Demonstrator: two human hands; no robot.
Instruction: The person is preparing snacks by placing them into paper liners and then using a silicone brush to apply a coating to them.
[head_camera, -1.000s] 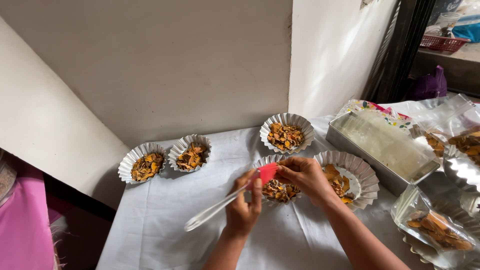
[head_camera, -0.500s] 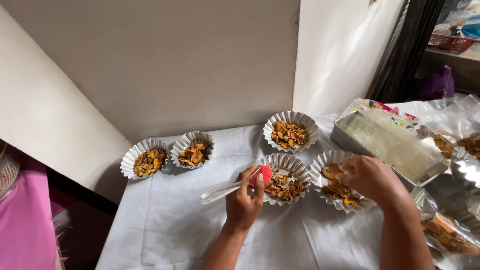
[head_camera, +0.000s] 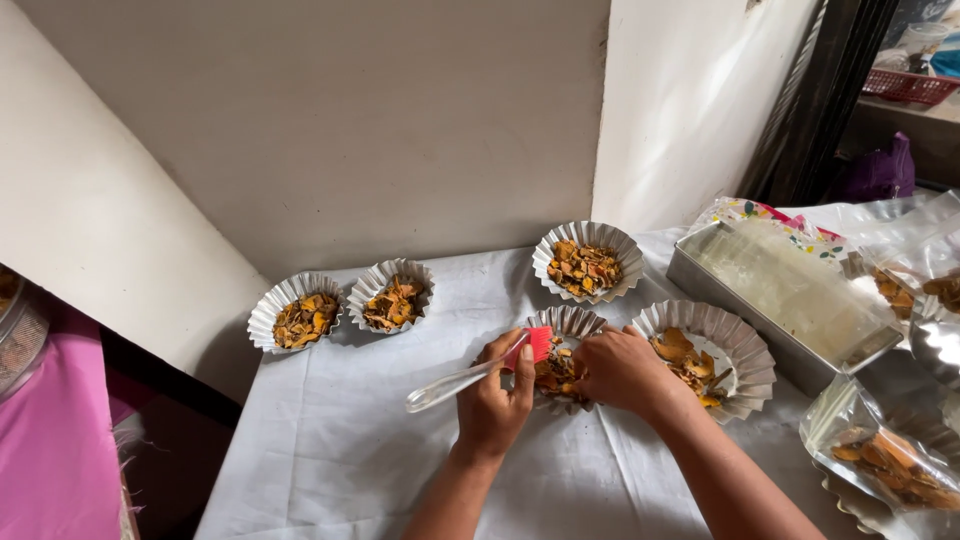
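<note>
Left hand (head_camera: 492, 405) was closed around a brush (head_camera: 470, 374) with a clear handle and red bristles. The handle stuck out to the left over the white cloth (head_camera: 330, 450); the red bristles pointed into the middle foil cup (head_camera: 568, 324).

Right hand (head_camera: 622, 370) lay over the right side of that same cup, fingers curled down onto its rim and contents. Grip there looked like a loose pinch, but the fingertips were hidden under the hand, so I could not tell whether they held any piece.

The middle cup sat on the cloth between the two hands, partly covered by them, with orange-brown chips showing inside.

Around it:
- a larger foil cup (head_camera: 745, 345) with a few chips, just right of the right hand, touching or nearly touching the middle cup
- a full cup (head_camera: 588, 262) behind, near the wall
- two small full cups (head_camera: 297, 312) (head_camera: 391, 296) side by side, well to the left
- a long metal tray (head_camera: 790, 300) to the right, lined with clear film
- a clear bag of chips (head_camera: 885, 460) at the right front edge
</note>
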